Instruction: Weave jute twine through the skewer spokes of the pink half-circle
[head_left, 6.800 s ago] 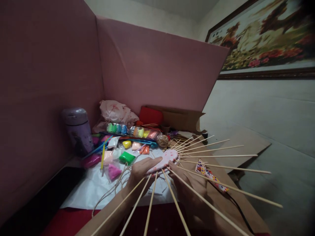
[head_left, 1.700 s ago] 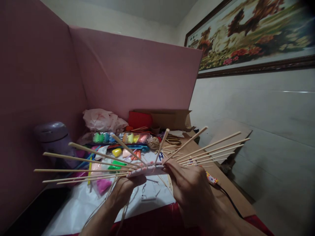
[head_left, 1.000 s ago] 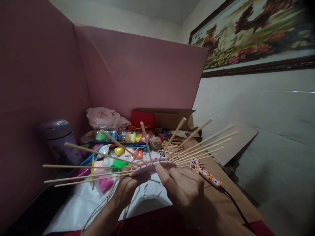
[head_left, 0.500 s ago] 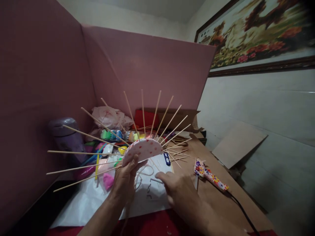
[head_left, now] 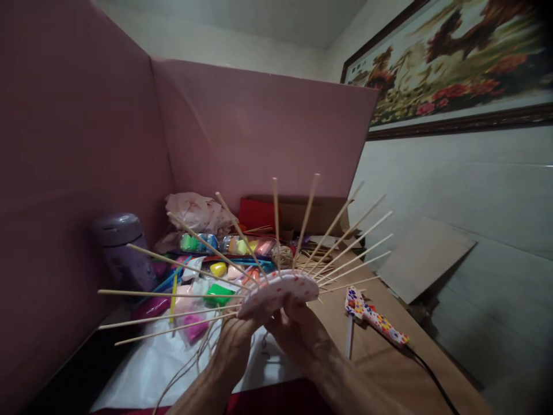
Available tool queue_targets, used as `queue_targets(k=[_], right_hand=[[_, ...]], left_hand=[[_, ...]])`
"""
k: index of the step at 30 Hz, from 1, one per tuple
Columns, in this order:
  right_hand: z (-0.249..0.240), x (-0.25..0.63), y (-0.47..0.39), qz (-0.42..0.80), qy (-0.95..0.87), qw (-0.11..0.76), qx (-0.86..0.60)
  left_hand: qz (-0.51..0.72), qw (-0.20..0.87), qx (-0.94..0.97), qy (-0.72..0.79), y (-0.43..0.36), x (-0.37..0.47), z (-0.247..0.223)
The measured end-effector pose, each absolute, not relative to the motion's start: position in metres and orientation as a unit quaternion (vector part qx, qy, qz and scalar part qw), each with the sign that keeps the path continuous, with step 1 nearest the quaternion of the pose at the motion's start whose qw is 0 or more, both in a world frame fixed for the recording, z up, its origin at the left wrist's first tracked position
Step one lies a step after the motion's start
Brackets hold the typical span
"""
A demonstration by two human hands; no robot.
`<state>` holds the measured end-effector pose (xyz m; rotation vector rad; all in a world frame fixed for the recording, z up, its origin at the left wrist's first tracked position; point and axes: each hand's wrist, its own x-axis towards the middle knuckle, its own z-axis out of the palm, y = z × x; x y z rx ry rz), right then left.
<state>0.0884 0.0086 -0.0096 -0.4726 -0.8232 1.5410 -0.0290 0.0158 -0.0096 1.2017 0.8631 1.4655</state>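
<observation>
A half-round piece covered in white cloth with pink-red dots (head_left: 280, 288) is held up in front of me, tilted. Thin wooden sticks (head_left: 307, 219) fan out from its curved edge to both sides and upward. My left hand (head_left: 237, 340) grips its lower left end, the fingers partly hidden by the piece. Against its lower edge, right of the middle, my right hand (head_left: 298, 328) is closed, thumb and fingers at the cloth. A loop of thin twine (head_left: 185, 366) hangs beside my left wrist.
A flower-patterned glue gun (head_left: 375, 320) with a black cord lies on the brown board at right. Coloured clay packs (head_left: 220, 294), a purple bottle (head_left: 123, 248) and a crumpled dotted cloth (head_left: 196, 212) are at left. Pink panels (head_left: 259, 127) stand behind.
My right hand has moved up and left from over the paper to the half-round piece. The piece with its sticks has shifted right and down and tilted flatter. The twine now hangs farther left.
</observation>
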Motion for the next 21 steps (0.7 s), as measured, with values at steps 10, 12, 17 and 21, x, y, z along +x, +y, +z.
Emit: queue_targets(k=[10,12,17,21], right_hand=[[-0.019,0.099,0.013,0.638,-0.421,0.609,-0.211],[-0.017,0.098,0.01,0.622,-0.437,0.603,-0.242],[-0.01,0.103,-0.013,0.469,-0.558,0.523,-0.441],[0.007,0.119,-0.031,0.068,-0.682,0.593,-0.422]], left_hand=[[0.572,0.507,0.572,0.299,0.009,-0.034,0.002],[0.56,0.506,0.582,0.303,0.01,-0.035,0.003],[0.597,0.508,0.556,0.277,0.018,-0.035,0.008],[0.605,0.503,0.55,0.28,0.021,-0.033,0.007]])
